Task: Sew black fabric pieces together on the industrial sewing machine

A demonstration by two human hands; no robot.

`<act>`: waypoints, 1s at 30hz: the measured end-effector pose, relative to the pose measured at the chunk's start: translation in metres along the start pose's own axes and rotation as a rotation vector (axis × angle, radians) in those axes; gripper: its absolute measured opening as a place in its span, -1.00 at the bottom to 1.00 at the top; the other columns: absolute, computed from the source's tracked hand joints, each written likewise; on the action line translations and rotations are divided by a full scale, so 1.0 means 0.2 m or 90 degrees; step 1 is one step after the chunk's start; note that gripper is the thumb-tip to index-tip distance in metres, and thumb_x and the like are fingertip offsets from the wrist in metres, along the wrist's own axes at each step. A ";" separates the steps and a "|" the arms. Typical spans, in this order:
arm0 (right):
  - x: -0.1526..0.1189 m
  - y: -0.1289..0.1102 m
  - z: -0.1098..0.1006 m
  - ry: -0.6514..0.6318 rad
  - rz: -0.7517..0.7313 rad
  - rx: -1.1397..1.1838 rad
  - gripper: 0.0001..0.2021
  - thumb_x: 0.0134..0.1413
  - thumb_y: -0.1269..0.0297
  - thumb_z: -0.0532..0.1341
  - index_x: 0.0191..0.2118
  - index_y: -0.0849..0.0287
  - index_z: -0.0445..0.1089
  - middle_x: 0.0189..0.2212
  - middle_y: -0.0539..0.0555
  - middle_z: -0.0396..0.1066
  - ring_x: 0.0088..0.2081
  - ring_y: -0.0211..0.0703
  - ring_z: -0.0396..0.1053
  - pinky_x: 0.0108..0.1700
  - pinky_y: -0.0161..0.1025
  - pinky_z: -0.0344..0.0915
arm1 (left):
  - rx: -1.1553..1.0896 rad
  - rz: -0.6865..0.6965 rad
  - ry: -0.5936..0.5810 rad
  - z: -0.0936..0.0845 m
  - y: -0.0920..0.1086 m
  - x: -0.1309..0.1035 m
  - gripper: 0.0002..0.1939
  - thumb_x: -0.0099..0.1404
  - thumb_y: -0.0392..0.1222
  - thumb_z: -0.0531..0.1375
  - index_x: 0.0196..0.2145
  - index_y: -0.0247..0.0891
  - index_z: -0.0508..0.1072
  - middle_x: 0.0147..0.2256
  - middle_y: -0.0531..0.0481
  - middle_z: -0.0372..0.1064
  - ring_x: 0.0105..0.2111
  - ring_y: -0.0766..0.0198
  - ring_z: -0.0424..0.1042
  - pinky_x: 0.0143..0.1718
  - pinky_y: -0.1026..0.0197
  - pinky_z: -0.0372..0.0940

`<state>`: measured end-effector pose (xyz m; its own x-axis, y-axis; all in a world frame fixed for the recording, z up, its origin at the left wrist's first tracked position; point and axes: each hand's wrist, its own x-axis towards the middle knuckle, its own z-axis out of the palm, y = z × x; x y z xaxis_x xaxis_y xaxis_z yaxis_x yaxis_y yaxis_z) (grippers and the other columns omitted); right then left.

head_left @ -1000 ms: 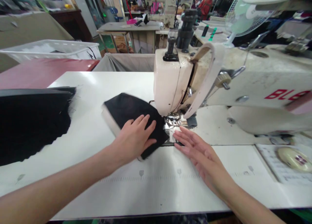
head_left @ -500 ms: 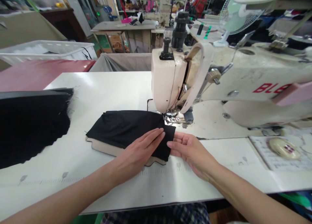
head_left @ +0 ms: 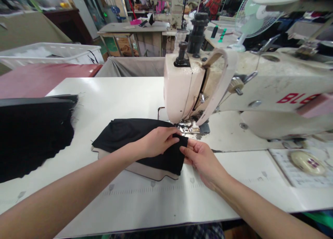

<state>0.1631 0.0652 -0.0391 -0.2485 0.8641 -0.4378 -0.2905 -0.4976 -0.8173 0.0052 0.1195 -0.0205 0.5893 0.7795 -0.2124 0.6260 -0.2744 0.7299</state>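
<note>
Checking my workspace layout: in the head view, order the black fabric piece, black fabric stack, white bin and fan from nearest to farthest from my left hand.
1. Black fabric piece, under the left hand.
2. Black fabric stack, far left.
3. White bin, back left.
4. Fan, back right.

A white sewing table [head_left: 125, 93] carries everything. The cream sewing machine [head_left: 234, 90] stands on its right half. Just left of the machine's needle lies a black fabric piece [head_left: 125, 135] on top of a beige panel [head_left: 145, 171]. At the far left edge rests a stack of black fabric [head_left: 31, 135]. A printed sheet [head_left: 293, 169] with a round disc [head_left: 308, 162] lies near right.
</note>
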 end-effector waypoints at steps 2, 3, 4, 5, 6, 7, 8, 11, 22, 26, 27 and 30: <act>0.00 0.00 0.00 -0.013 -0.010 -0.019 -0.62 -0.22 0.14 0.40 -0.24 0.23 0.44 -0.33 0.06 0.53 -0.28 -0.11 0.47 -0.28 -0.21 0.42 | -0.056 -0.038 -0.003 0.00 -0.01 0.02 -0.81 0.33 -0.20 0.04 -0.14 -0.28 0.36 -0.55 0.15 0.23 -0.73 0.45 0.22 -0.70 0.42 0.12; 0.00 0.00 0.00 -0.024 -0.016 -0.028 -0.63 -0.18 0.14 0.38 -0.22 0.23 0.44 -0.36 0.05 0.52 -0.29 -0.12 0.46 -0.28 -0.21 0.41 | -0.083 -0.043 0.004 0.01 -0.02 0.03 -0.83 0.32 -0.19 0.06 -0.18 -0.27 0.34 -0.57 0.17 0.21 -0.75 0.46 0.21 -0.73 0.43 0.09; 0.00 0.01 0.00 -0.034 -0.022 -0.038 -0.61 -0.15 0.15 0.35 -0.17 0.22 0.43 -0.39 0.04 0.51 -0.33 -0.13 0.46 -0.28 -0.21 0.40 | -0.110 -0.044 0.014 0.01 -0.03 0.03 -0.86 0.31 -0.18 0.06 -0.22 -0.27 0.32 -0.59 0.19 0.19 -0.76 0.46 0.20 -0.75 0.43 0.07; 0.00 0.02 0.00 -0.035 -0.029 -0.055 -0.57 -0.12 0.17 0.33 -0.09 0.21 0.40 -0.44 0.01 0.49 -0.38 -0.16 0.44 -0.31 -0.22 0.39 | -0.136 -0.044 0.023 0.02 -0.04 0.03 -0.88 0.30 -0.18 0.07 -0.27 -0.27 0.31 -0.61 0.20 0.17 -0.77 0.46 0.19 -0.76 0.44 0.06; -0.01 0.04 0.00 -0.021 -0.044 -0.085 -0.50 -0.11 0.20 0.31 0.02 0.19 0.34 -0.50 -0.04 0.44 -0.45 -0.20 0.40 -0.35 -0.24 0.37 | -0.157 -0.045 0.032 0.02 -0.06 0.03 -0.90 0.29 -0.19 0.07 -0.31 -0.27 0.29 -0.63 0.21 0.16 -0.78 0.46 0.20 -0.77 0.44 0.05; -0.01 0.06 0.00 0.006 -0.069 -0.126 -0.42 -0.10 0.24 0.30 0.11 0.15 0.25 -0.55 -0.09 0.38 -0.51 -0.24 0.35 -0.39 -0.27 0.33 | -0.169 -0.049 0.042 0.02 -0.07 0.03 -0.90 0.28 -0.20 0.08 -0.35 -0.27 0.28 -0.66 0.22 0.15 -0.79 0.46 0.20 -0.77 0.45 0.04; -0.02 0.09 0.01 0.037 -0.101 -0.174 -0.35 -0.10 0.28 0.28 0.18 0.11 0.17 -0.60 -0.14 0.31 -0.55 -0.27 0.29 -0.43 -0.30 0.28 | -0.170 -0.054 0.052 0.02 -0.07 0.03 -0.90 0.27 -0.20 0.09 -0.38 -0.27 0.28 -0.68 0.22 0.15 -0.79 0.46 0.21 -0.77 0.46 0.03; -0.04 0.14 0.01 0.077 -0.156 -0.272 -0.37 -0.09 0.33 0.23 0.19 0.10 0.19 -0.61 -0.15 0.21 -0.56 -0.29 0.21 -0.47 -0.33 0.18 | -0.145 -0.086 0.068 0.01 -0.07 0.03 -0.91 0.22 -0.23 0.13 -0.42 -0.27 0.30 -0.69 0.20 0.21 -0.79 0.43 0.25 -0.81 0.46 0.03; 0.03 0.01 -0.07 -0.020 -0.079 -0.308 -0.43 -0.16 0.44 0.23 0.10 0.15 0.35 -0.64 -0.15 0.28 -0.63 -0.35 0.19 -0.55 -0.38 0.04 | -0.167 -0.179 0.055 0.00 -0.04 0.09 -0.84 0.25 -0.26 0.09 -0.49 -0.29 0.26 -0.75 0.18 0.22 -0.83 0.39 0.23 -0.85 0.43 -0.01; 0.04 0.03 -0.08 -0.014 -0.090 -0.328 -0.42 -0.16 0.45 0.23 0.10 0.13 0.35 -0.60 -0.11 0.36 -0.60 -0.32 0.29 -0.55 -0.39 0.13 | -0.100 -0.166 0.080 0.01 -0.03 0.08 -0.78 0.26 -0.19 0.09 -0.53 -0.29 0.28 -0.78 0.18 0.19 -0.84 0.41 0.20 -0.80 0.42 0.04; 0.04 0.04 -0.08 -0.013 -0.092 -0.336 -0.43 -0.15 0.45 0.23 0.10 0.12 0.35 -0.60 -0.11 0.36 -0.59 -0.30 0.32 -0.55 -0.38 0.17 | -0.061 -0.157 0.098 0.01 -0.03 0.08 -0.77 0.23 -0.20 0.10 -0.55 -0.29 0.29 -0.78 0.18 0.17 -0.83 0.42 0.20 -0.77 0.41 0.07; 0.05 0.04 -0.07 -0.008 -0.089 -0.349 -0.43 -0.13 0.43 0.23 0.11 0.10 0.34 -0.59 -0.11 0.36 -0.57 -0.25 0.39 -0.53 -0.34 0.32 | 0.017 -0.148 0.143 0.02 -0.03 0.09 -0.80 0.14 -0.27 0.13 -0.61 -0.30 0.29 -0.79 0.17 0.16 -0.82 0.39 0.22 -0.73 0.39 0.09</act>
<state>0.1715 0.0702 -0.0560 -0.2546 0.9160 -0.3101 0.2007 -0.2637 -0.9435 0.0150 0.1326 -0.0312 0.3036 0.9268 -0.2209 0.7453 -0.0866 0.6611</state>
